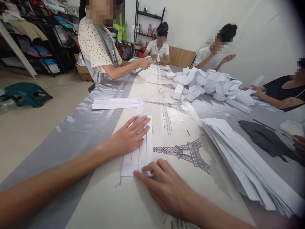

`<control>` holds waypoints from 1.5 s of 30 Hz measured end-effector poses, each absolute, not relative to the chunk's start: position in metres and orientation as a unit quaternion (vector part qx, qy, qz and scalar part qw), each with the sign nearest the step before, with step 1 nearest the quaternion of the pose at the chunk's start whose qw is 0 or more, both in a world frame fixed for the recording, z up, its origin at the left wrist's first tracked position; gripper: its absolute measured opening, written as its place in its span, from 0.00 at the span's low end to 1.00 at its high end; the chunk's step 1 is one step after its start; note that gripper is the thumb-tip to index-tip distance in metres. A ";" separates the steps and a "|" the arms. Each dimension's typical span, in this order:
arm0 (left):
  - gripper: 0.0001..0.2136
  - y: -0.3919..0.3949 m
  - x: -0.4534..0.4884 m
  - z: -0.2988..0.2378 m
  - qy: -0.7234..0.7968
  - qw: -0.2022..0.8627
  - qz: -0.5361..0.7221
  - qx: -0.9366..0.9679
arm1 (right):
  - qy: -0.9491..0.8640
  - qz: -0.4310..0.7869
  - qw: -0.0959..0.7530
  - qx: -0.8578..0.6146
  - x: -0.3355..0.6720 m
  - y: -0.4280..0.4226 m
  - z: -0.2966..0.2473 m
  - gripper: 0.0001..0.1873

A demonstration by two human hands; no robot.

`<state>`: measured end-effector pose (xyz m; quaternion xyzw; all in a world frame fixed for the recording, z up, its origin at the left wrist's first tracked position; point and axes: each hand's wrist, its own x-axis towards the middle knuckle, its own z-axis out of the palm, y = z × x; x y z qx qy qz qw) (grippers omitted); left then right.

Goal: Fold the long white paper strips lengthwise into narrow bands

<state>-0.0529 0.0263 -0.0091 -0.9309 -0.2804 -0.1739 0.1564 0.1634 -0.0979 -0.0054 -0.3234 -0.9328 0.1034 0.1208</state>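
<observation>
A folded white paper strip (141, 156) lies on the table (107, 197) in front of me, on a cloth printed with Eiffel towers. My left hand (128, 137) lies flat on its upper half, fingers stretched out and together. My right hand (164, 186) presses on the strip's near right corner with fingertips bent down onto the paper. Neither hand lifts anything.
A fanned stack of white sheets (247, 165) lies at my right. Folded strips (116, 103) rest further up on the left, and a heap of folded papers (209, 84) sits mid-table. Several other people sit around the table handling paper. A green stool (27, 93) stands on the floor.
</observation>
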 end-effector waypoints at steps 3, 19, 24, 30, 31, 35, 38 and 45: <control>0.10 0.024 -0.052 -0.005 -0.252 0.157 -0.225 -0.928 | -0.930 0.139 0.121 -0.319 0.166 -0.094 0.000 0.26; 0.05 0.013 -0.060 0.019 -0.146 -0.373 -0.048 -0.915 | -0.820 0.420 0.200 -0.332 0.188 -0.071 0.008 0.23; 0.06 0.015 -0.059 0.014 -0.149 -0.388 -0.039 -0.909 | -0.768 0.413 0.266 -0.411 0.190 -0.071 0.004 0.15; 0.06 0.015 -0.059 0.015 -0.155 -0.404 -0.036 -0.901 | -0.684 0.456 0.241 -0.517 0.182 -0.076 0.000 0.08; 0.05 0.015 -0.059 0.015 -0.153 -0.403 -0.040 -0.901 | -0.673 0.465 0.239 -0.523 0.180 -0.077 0.000 0.11; 0.05 0.014 -0.060 0.015 -0.137 -0.396 -0.045 -0.907 | -0.669 0.454 0.244 -0.536 0.174 -0.077 -0.002 0.13; 0.05 0.012 -0.060 0.016 -0.131 -0.386 -0.044 -0.912 | -0.683 0.431 0.236 -0.541 0.170 -0.077 -0.002 0.11; 0.06 0.007 -0.059 0.019 -0.140 -0.364 -0.062 -0.919 | -0.724 0.369 0.223 -0.538 0.167 -0.081 0.000 0.08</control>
